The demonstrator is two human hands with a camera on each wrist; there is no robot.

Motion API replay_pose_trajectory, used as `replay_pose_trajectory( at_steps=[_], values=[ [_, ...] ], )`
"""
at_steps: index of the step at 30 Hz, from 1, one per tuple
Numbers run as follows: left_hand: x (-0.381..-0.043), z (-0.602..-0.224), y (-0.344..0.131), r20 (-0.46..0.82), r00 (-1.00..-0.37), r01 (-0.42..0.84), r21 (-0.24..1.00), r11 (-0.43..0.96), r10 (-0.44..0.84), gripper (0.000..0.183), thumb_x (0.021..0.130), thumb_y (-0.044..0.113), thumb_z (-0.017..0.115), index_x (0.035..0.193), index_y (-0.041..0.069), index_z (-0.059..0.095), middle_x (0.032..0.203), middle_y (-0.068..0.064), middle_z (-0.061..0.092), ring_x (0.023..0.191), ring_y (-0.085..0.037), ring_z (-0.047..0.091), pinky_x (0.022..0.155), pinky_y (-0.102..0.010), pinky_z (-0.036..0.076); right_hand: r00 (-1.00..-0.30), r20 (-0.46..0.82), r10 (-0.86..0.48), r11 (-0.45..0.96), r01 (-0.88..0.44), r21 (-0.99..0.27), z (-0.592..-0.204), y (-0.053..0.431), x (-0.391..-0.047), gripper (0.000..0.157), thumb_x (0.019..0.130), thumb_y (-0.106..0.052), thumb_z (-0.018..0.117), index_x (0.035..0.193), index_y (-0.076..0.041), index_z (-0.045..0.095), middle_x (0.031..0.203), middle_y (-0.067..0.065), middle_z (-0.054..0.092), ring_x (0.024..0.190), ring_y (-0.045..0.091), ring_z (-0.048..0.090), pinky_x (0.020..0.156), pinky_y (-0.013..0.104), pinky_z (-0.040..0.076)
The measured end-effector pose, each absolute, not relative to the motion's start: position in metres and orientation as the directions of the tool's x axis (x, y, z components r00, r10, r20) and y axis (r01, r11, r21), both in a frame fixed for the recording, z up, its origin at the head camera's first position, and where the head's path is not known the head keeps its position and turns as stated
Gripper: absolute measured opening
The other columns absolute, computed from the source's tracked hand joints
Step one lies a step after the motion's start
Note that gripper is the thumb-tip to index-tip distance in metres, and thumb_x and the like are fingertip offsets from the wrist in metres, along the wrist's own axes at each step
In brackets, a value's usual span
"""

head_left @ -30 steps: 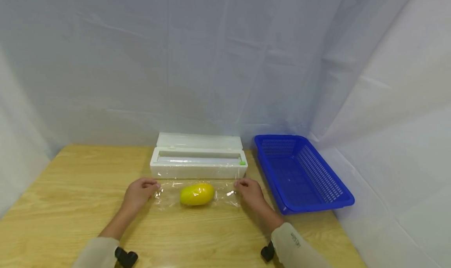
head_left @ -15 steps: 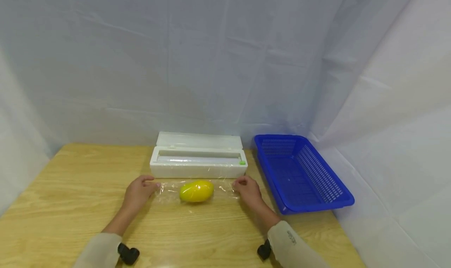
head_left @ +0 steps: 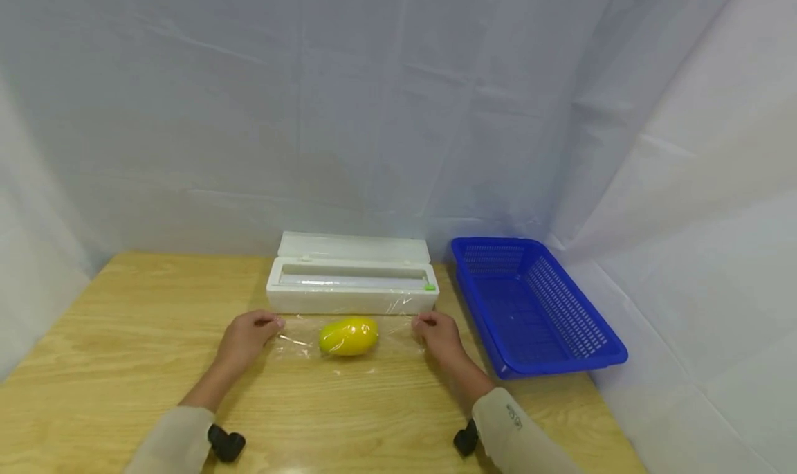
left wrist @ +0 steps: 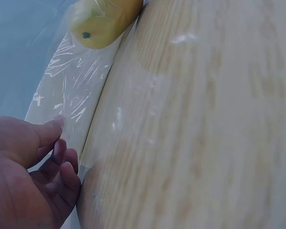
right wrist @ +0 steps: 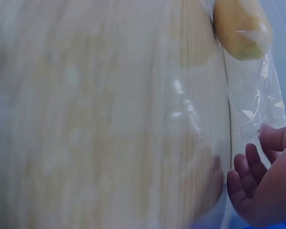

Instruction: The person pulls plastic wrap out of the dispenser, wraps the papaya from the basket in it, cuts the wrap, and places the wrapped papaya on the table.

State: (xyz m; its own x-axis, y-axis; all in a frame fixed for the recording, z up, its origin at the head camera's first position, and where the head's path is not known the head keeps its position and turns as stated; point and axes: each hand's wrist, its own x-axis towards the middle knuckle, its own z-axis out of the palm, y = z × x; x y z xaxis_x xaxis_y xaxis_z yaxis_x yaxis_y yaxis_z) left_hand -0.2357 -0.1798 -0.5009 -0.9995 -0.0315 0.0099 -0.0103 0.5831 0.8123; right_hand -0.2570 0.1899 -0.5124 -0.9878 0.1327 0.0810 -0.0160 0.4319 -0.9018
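A yellow mango lies on the table under and within clear cling film, which stretches to both sides of it. At the left end of the film, my left hand pinches its edge between thumb and fingers, as the left wrist view shows with the hand close. My right hand pinches the film's right end; in the right wrist view its thumb and fingertips are at the film edge. Just behind stands a white cling film dispenser with its lid raised and a roll inside.
A blue plastic basket stands at the right, on the table's edge side. A green slider sits at the dispenser's right end. White sheeting hangs behind and at the sides of the wooden table.
The mango and film have shifted slightly away from me, toward the dispenser. Both hands keep their hold on the film's ends and have barely moved.
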Motion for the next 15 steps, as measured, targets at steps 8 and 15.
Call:
replay_pose_trajectory(
  at_steps=[8, 15],
  values=[
    [-0.2407, -0.5005, -0.1818, -0.015, -1.000, -0.022, 0.828, 0.560, -0.018, 0.027, 0.100, 0.024, 0.064, 0.108, -0.001, 0.070, 0.077, -0.004, 0.066, 0.070, -0.015, 0.057, 0.061, -0.029, 0.044, -0.988, 0.081, 0.133, 0.345, -0.031, -0.938, -0.5144, 0.1938, -0.2595, 0.011, 0.089, -0.003, 0.072, 0.092, 0.008, 0.071, 0.081, 0.006, 0.069, 0.072, 0.009, 0.056, 0.066, 0.023, 0.048],
    [-0.2430, -0.5012, -0.1847, 0.005, -1.000, 0.011, 0.840, 0.543, 0.014, 0.027, 0.101, 0.020, 0.062, 0.110, -0.004, 0.069, 0.090, -0.010, 0.071, 0.075, -0.016, 0.059, 0.062, -0.028, 0.049, -0.992, 0.059, 0.113, 0.312, -0.021, -0.950, -0.5156, 0.1961, -0.2614, 0.015, 0.089, -0.005, 0.074, 0.092, 0.009, 0.070, 0.077, 0.002, 0.067, 0.071, 0.009, 0.058, 0.066, 0.023, 0.049]
  ],
)
